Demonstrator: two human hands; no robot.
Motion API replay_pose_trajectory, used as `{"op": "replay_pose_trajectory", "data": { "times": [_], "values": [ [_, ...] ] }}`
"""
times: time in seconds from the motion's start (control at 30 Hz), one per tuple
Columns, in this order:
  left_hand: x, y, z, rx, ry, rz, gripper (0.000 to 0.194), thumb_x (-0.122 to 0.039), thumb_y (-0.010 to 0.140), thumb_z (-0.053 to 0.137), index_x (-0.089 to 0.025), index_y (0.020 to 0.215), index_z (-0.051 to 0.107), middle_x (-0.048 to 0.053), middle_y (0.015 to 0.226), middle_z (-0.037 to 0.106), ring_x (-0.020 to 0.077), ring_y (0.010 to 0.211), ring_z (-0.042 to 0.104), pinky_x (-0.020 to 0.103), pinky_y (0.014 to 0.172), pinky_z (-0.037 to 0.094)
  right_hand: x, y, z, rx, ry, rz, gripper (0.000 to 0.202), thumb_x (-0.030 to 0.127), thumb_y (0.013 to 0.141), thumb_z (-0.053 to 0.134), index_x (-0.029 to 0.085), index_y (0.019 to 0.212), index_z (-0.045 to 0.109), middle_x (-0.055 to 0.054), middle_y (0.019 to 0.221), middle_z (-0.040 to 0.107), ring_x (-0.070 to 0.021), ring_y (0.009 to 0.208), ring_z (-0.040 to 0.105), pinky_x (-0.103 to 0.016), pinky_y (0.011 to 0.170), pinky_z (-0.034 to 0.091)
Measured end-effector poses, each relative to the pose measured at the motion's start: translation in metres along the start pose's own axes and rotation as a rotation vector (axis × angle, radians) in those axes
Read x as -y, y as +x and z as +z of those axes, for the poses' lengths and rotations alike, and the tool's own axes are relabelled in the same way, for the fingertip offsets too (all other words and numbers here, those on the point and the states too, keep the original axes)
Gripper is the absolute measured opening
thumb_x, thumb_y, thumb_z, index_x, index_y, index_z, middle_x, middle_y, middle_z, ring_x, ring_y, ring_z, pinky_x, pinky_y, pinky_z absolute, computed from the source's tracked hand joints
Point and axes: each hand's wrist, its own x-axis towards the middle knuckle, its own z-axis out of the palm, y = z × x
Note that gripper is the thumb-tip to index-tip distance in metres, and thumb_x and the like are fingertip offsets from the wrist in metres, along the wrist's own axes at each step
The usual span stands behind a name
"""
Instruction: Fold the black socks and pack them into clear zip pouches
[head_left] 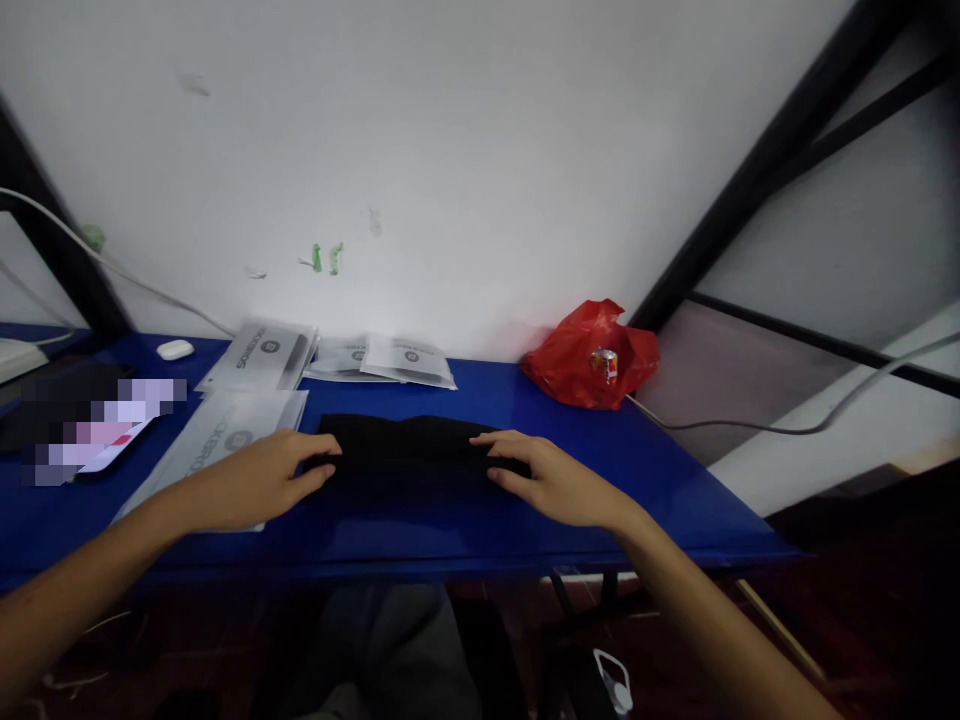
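A black folded piece of cloth (409, 440) stretches between my two hands, just above or on the blue tabletop; how far it is lifted I cannot tell. My left hand (262, 478) pinches its left end between thumb and fingers. At the right end, my right hand (559, 480) grips the cloth the same way. The fabric is so dark that its layers and exact kind are hard to make out. Beside my left hand lies a frosted plastic bag (217, 425) with dark lettering, partly covered by that hand and forearm.
Behind, a stack of printed plastic packages (262, 355) and smaller packets (409, 358) lie along the wall. A red plastic bag (577, 360) stands at the back right. On the left are a white earbud case (175, 350) and a lit phone (120, 430). The blue table (420, 535) ends near me.
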Motion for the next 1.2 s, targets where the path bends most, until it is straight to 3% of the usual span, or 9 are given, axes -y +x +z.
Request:
{"op": "replay_pose_trajectory", "data": {
  "times": [0.13,0.23,0.37,0.43,0.57,0.73,0.83,0.97,1.2],
  "values": [
    [0.009,0.021,-0.010,-0.004,-0.054,-0.049,0.030,-0.040,0.088,0.037,-0.024,0.095,0.061,0.000,0.077,0.064,0.0154,0.064,0.058,0.027,0.059,0.044,-0.009,0.022,-0.010,0.005,-0.012,-0.016,0.023,0.026,0.086,0.050,0.025,0.102,0.067,-0.002,0.121,0.063,-0.0222,0.111,0.059,-0.043,0.097,0.046],
    [0.018,0.042,-0.006,-0.084,0.001,-0.083,0.029,-0.037,0.087,0.039,-0.021,0.093,0.061,0.003,0.085,0.066,0.0181,0.074,0.061,0.030,0.067,0.047,-0.019,0.046,-0.005,-0.084,-0.090,0.038,0.021,0.024,0.085,0.052,0.023,0.100,0.067,-0.004,0.114,0.066,-0.0234,0.107,0.061,-0.044,0.096,0.047],
    [0.022,0.062,0.017,-0.335,0.319,-0.148,0.035,-0.027,0.089,0.031,-0.011,0.106,0.059,0.015,0.103,0.064,0.0273,0.096,0.059,0.041,0.082,0.045,-0.017,0.063,0.024,-0.335,-0.343,0.149,0.026,0.020,0.081,0.056,0.016,0.105,0.065,-0.014,0.126,0.058,-0.0310,0.119,0.051,-0.052,0.101,0.039],
    [0.024,0.066,0.032,-0.363,0.398,-0.064,0.040,-0.026,0.090,0.029,-0.010,0.117,0.054,0.018,0.120,0.058,0.0293,0.111,0.052,0.044,0.092,0.041,-0.011,0.062,0.045,-0.341,-0.373,0.074,0.035,0.024,0.085,0.052,0.016,0.118,0.058,-0.014,0.135,0.050,-0.0300,0.126,0.045,-0.052,0.105,0.034],
    [0.035,0.067,0.055,-0.212,0.373,-0.048,0.054,-0.039,0.092,0.027,-0.009,0.135,0.040,0.017,0.143,0.039,0.0305,0.132,0.034,0.046,0.104,0.032,-0.009,0.051,0.073,-0.162,-0.300,-0.025,0.049,0.043,0.091,0.043,0.018,0.133,0.045,-0.013,0.143,0.040,-0.0267,0.134,0.035,-0.049,0.110,0.029],
    [0.043,0.067,0.057,-0.074,0.359,-0.160,0.062,-0.044,0.092,0.019,-0.006,0.139,0.034,0.017,0.148,0.030,0.0312,0.136,0.027,0.046,0.105,0.030,-0.047,0.043,0.071,-0.115,-0.232,0.095,0.056,0.051,0.093,0.032,0.020,0.139,0.038,-0.011,0.145,0.037,-0.0264,0.136,0.029,-0.052,0.110,0.026],
    [0.036,0.064,0.052,-0.062,0.376,-0.168,0.059,-0.042,0.091,0.022,-0.006,0.134,0.042,0.019,0.143,0.038,0.0331,0.130,0.036,0.045,0.100,0.035,-0.075,0.040,0.062,-0.116,-0.257,0.152,0.054,0.047,0.094,0.031,0.017,0.138,0.040,-0.012,0.144,0.039,-0.0267,0.135,0.031,-0.050,0.111,0.026],
    [0.024,0.056,0.041,-0.047,0.353,-0.163,0.052,-0.047,0.086,0.033,-0.010,0.113,0.058,0.018,0.116,0.058,0.0327,0.106,0.054,0.042,0.087,0.042,-0.104,0.038,0.051,-0.143,-0.261,0.215,0.052,0.046,0.091,0.040,0.015,0.133,0.048,-0.014,0.140,0.044,-0.0280,0.131,0.039,-0.048,0.109,0.032],
    [0.015,0.045,0.024,0.098,0.035,-0.291,0.048,-0.062,0.069,0.053,-0.017,0.085,0.060,0.009,0.086,0.065,0.0237,0.076,0.059,0.030,0.060,0.041,-0.124,0.045,0.038,-0.215,-0.208,0.188,0.041,0.038,0.086,0.054,0.016,0.119,0.060,-0.013,0.124,0.060,-0.0272,0.117,0.054,-0.045,0.102,0.041]
  ]
}}
